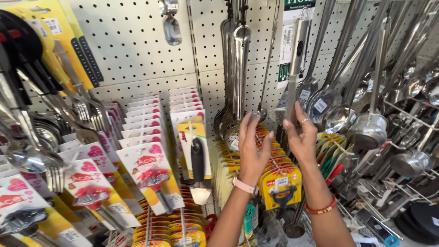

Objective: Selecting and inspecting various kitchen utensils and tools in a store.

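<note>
Long flat steel utensil (292,80), shiny, hanging upright from pegboard hook, lower end just above right fingertips (298,109); carded yellow packs (280,180) stacked just below both palms.

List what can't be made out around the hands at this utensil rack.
- Right hand: seen from the back in the head view; whether its fingers grip the steel utensil is hidden.
- Left hand: the palm faces away, so any contact with the hanging ladles cannot be told.
- Steel utensil: its top is cut off by the upper edge.
- Yellow carded packs: partly covered by both wrists.
</note>
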